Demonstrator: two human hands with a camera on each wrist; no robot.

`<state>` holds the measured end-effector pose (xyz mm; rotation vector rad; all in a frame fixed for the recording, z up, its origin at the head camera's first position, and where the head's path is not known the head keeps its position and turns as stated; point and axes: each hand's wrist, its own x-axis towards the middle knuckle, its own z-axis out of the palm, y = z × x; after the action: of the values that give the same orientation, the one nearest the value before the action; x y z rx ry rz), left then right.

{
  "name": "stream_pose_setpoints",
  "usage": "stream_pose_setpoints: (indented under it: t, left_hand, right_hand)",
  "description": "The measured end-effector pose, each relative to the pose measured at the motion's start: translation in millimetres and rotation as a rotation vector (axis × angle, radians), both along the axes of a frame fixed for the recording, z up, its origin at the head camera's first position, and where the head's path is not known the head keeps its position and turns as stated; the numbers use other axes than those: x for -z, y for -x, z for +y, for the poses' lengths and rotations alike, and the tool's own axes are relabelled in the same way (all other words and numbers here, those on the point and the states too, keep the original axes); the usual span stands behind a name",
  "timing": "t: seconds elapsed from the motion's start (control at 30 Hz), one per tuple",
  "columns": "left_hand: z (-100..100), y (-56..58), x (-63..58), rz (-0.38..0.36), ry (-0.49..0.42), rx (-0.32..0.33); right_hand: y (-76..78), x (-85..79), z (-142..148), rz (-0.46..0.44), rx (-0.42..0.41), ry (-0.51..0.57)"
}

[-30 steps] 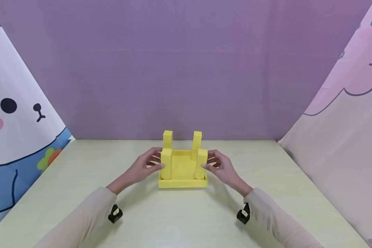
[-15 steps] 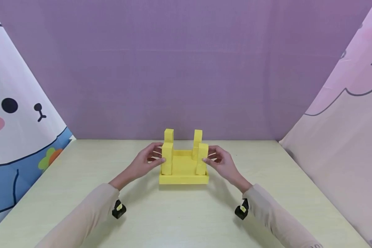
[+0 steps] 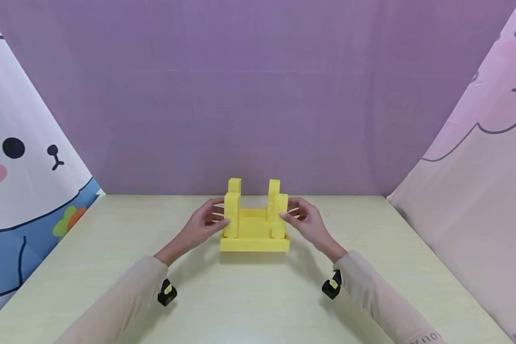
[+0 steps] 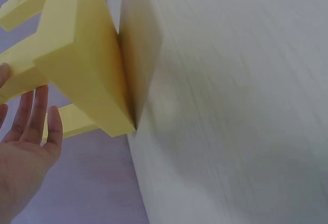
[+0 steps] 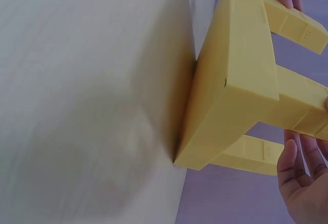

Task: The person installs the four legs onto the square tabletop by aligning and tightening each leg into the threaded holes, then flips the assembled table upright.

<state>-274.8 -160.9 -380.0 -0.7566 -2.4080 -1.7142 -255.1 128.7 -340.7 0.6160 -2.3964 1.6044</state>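
Note:
A yellow toy table (image 3: 254, 245) is upside down, its legs pointing up from the rimmed top. My left hand (image 3: 202, 222) holds the near-left leg (image 3: 231, 217) between thumb and fingers. On the other side, my right hand (image 3: 308, 222) grips the near-right leg (image 3: 279, 212) the same way. Two far legs stand untouched behind. In both wrist views the tabletop (image 5: 230, 126) leans, with its near edge raised and its far edge at or close to the table surface. A shadow lies under the raised side.
The pale wooden table (image 3: 249, 301) stretches around the piece. A purple curtain (image 3: 241, 95) hangs behind the table's far edge. Printed cloths (image 3: 26, 215) flank it on both sides. Small black cameras (image 3: 166, 293) hang at the wrists.
The near edge of the toy table and its near legs have risen, moving up and away in the head view. Both hands have moved slightly up with it, keeping their holds.

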Motion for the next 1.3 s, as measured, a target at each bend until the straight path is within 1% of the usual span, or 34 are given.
stream_pose_setpoints:
  t: [0.13,0.3,0.43,0.57,0.77,0.9,1.13,1.3]
  left_hand:
    - [1,-0.9,3.0,0.003,-0.013,0.000]
    - [2,1.3,5.3,-0.002,-0.036,-0.012]
    - [3,3.1,4.3,-0.007,-0.059,-0.017]
    - [3,5.5,3.0,0.000,-0.073,-0.007]
    - [2,7.8,0.2,0.020,-0.062,0.001]
    - [1,9.2,-0.9,0.020,-0.066,0.006]
    - [1,11.7,-1.2,-0.013,-0.071,-0.015]
    - [2,12.5,0.0,-0.038,-0.069,-0.026]
  right_hand:
    - [2.5,-2.2,-1,-0.023,0.013,0.004]
    - [4.3,-4.3,-2,-0.063,0.038,-0.004]
    - [5.7,-5.8,-3,-0.086,0.053,-0.011]
    - [8.2,-6.4,-4,-0.093,0.062,-0.011]
    - [11.7,-7.4,-4,-0.113,0.056,0.016]
    - [11.8,-9.1,-5,-0.124,0.061,0.017]
    - [12.4,-8.4,-5,-0.157,0.035,0.025]
    - [12.5,-2.8,-2,-0.183,0.005,-0.007]
